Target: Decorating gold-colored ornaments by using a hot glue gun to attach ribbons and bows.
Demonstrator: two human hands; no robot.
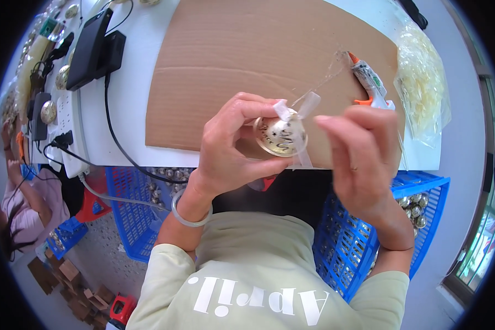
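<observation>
- bauble (283, 140): one, gold with dark markings, near mid-frame, over the lower edge of the cardboard (231, 55).
- ribbon (309, 104): pale, at the bauble's top.
- your left hand (223, 146): grip closed on the bauble, thumb below, fingers above.
- your right hand (363, 159): just right of it, apart, blurred; cannot tell if its grip holds anything.
- glue gun (371, 82): upper right; thin strands (330, 71) run from its nozzle toward the bauble.
- handling, as judged: keep the bauble steady, ribbon flat; wipe strands away, fingertips clear of warm glue.
</observation>
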